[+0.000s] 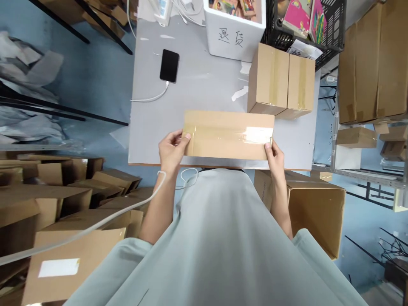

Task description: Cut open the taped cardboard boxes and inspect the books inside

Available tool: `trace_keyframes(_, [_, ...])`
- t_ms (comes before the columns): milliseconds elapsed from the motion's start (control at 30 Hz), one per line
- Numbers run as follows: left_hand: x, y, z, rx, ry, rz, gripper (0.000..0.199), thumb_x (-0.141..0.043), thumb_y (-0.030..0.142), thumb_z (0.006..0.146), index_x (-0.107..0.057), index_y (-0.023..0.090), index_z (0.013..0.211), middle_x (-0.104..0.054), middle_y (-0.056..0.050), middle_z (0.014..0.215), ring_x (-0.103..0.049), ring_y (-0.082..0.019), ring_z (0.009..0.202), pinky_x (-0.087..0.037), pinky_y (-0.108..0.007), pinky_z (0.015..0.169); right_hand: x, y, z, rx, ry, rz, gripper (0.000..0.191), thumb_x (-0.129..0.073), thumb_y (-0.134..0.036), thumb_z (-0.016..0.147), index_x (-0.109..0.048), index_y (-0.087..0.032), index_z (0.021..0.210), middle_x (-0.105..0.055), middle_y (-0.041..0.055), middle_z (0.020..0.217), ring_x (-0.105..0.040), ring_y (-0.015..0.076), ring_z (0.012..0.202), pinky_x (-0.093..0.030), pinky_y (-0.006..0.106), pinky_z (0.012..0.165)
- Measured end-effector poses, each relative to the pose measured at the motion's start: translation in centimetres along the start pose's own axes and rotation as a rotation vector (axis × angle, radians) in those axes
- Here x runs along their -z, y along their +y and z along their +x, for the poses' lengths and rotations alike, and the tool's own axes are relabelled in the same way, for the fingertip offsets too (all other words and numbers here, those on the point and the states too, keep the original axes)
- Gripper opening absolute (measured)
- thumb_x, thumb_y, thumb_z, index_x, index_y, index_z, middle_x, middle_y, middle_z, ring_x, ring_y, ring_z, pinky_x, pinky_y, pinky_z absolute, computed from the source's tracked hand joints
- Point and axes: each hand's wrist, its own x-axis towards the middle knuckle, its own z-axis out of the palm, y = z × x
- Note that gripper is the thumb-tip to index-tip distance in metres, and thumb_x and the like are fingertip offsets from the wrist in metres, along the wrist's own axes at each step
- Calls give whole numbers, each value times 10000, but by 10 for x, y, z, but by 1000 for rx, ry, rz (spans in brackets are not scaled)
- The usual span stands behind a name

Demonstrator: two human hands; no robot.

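Observation:
A long, narrow cardboard box [223, 146] with clear tape along its upper face lies crosswise near the front edge of the grey table [197, 91]. My left hand [173, 148] grips its left end, thumb on top and fingers at the side. At the right end, my right hand [274, 158] holds the lower corner, thumb against the box. Two taped cardboard boxes [273, 78] stand side by side behind it, on the right. A black phone [169, 66] with a white cable plugged in lies at the back left of the table.
A white foam bin [236, 38] and a black crate [334, 29] holding pink packages stand at the back. Open cartons [76, 238] crowd the lower left. A large open carton [315, 212] sits below the table at right. A white cable [105, 219] passes by my left wrist.

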Motion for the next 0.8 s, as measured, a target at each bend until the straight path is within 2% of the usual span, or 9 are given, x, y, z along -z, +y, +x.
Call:
trace_keyframes(100, [18,0,3,-16,60,74,469,-929,487,869,-819,192,1217,-838,-108,1228,-790,-299,1143,-657,-445,1100,-30,22,10,-102,-93,123,949,-714,-934,910,-819,-170,1461,-814,156,1518,-737,378,1464,-589,537,1288])
trace_keyframes(167, [22,-2,2,-14,73,96,441,-916,451,882,-811,196,1225,-832,-107,1238,-785,-296,1157,-653,-431,1093,-45,35,13,-134,-116,151,955,-710,-962,877,-837,-174,1402,-853,138,1439,-770,368,1398,-612,526,1250])
trace_keyframes(300, [21,-2,-2,-26,68,119,423,-888,431,921,-789,196,1259,-822,-114,1297,-772,-294,1197,-647,-419,1090,-53,49,16,-131,-107,152,909,-710,-960,875,-848,-196,1348,-869,123,1394,-789,350,1356,-617,509,1228])
trace_keyframes(433, [20,3,-5,-34,56,71,415,-879,519,952,-811,207,1217,-829,-102,1259,-772,-291,1194,-648,-414,1099,-39,56,21,-143,-110,127,961,-735,-1018,794,-869,-192,1266,-881,135,1347,-768,372,1401,-590,547,1263])
trace_keyframes(567, [20,4,-5,-32,-38,-54,536,-728,691,1040,-839,195,1208,-837,-113,1229,-797,-278,1161,-646,-422,1126,-15,72,24,-161,-74,121,909,-770,-1020,775,-873,-228,1209,-902,134,1282,-796,364,1355,-612,599,1238])
trace_keyframes(633, [18,0,-1,-9,-62,-43,520,-742,667,1037,-835,199,1245,-829,-130,1326,-784,-290,1256,-605,-438,1203,-1,82,23,-174,-69,144,933,-744,-1027,798,-850,-215,1245,-903,140,1280,-793,345,1361,-618,589,1226])
trace_keyframes(733, [11,-9,6,79,-81,24,424,-823,524,988,-823,196,1257,-792,-166,1461,-724,-341,1423,-514,-490,1312,15,97,24,-180,-19,176,969,-691,-1024,842,-805,-180,1304,-887,168,1327,-780,321,1379,-609,550,1228])
trace_keyframes(800, [7,-13,6,123,-174,34,405,-824,458,965,-817,195,1272,-787,-175,1482,-721,-361,1434,-500,-527,1323,24,104,25,-169,50,164,980,-670,-1017,856,-783,-164,1325,-868,196,1372,-791,310,1343,-610,525,1215])
